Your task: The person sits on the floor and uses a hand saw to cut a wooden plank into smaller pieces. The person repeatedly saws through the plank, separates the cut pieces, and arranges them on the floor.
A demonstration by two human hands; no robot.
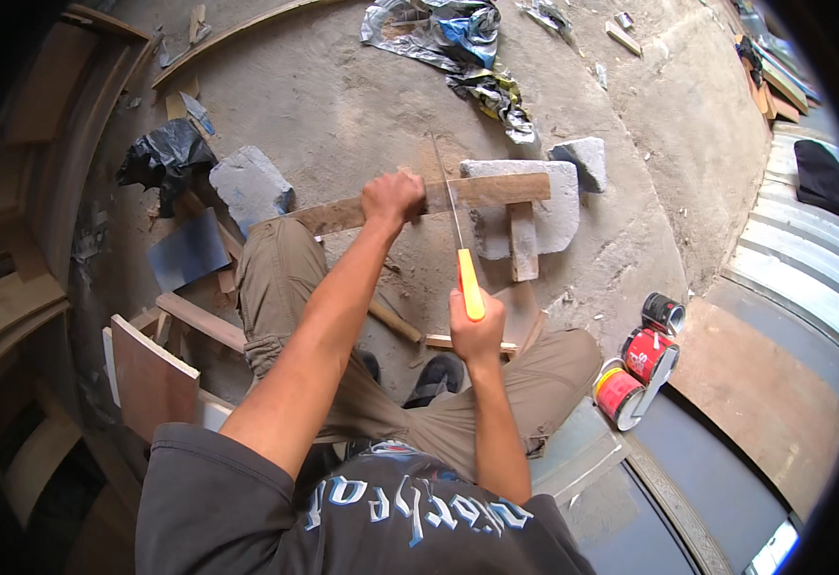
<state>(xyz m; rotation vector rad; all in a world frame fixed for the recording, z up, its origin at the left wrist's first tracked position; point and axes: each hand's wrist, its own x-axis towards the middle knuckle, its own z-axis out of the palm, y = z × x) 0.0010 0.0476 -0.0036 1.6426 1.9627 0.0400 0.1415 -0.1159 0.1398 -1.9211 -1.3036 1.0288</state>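
My right hand is closed round the yellow-orange handle of a handsaw. Its thin blade points away from me and crosses a wooden plank. Left of the blade, my left hand is closed over the same plank, pressing it near my left knee. The plank's right part lies over a pale concrete block, and its left part reaches across to my knee. A short wood offcut lies against the block under the plank's right end. Sawdust shows on the ground around the blade's far end.
Grey stone chunks and a black plastic bag lie at the left. Crumpled plastic sheeting is ahead. Paint cans stand by my right knee. A wooden panel piece leans at the lower left, and a wooden board lies at right.
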